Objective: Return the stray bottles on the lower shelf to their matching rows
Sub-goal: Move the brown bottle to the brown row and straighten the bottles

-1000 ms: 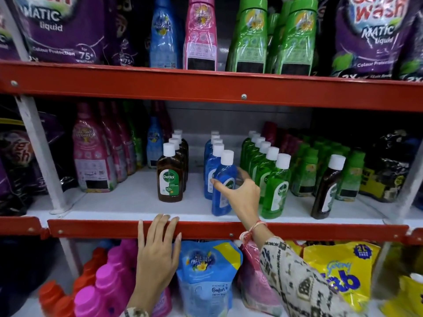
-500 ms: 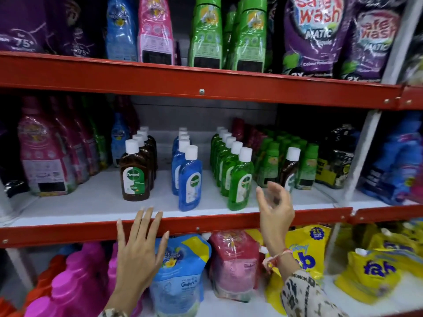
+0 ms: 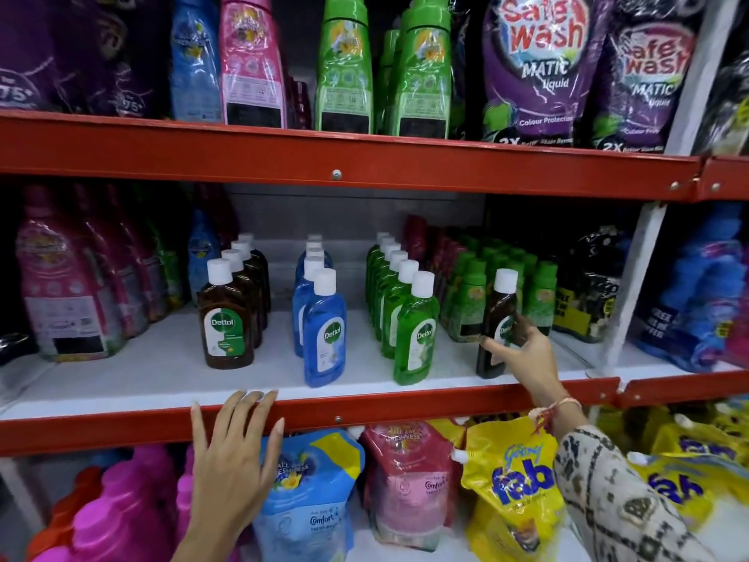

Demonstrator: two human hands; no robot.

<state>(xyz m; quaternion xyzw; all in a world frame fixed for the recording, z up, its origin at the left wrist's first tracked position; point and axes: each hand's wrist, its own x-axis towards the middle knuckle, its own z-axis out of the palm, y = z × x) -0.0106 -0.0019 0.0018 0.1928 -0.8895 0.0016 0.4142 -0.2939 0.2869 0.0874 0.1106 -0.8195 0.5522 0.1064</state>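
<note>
Now the right hand (image 3: pixel 523 350) wraps around the stray brown bottle (image 3: pixel 496 326).
It stands by green ones, far from its brown row (image 3: pixel 239 294); left hand (image 3: pixel 233 452) lies flat, fingers spread, on the shelf's front edge (image 3: pixel 364 415), likely for balance.

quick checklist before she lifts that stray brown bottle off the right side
1. Right hand on the stray brown bottle: fingers touch its lower body, ok.
2. Grip fully closed: cannot tell, fingers look loosely spread.
3. Bottle upright, white cap on: ok.
4. Target brown row at the left: bare shelf in front of it, ok.
5. Path past the blue row and green row: both stand in between, so lift over or around them, not ok for a straight slide.
6. Left hand braced on the red shelf edge: ok.
</note>
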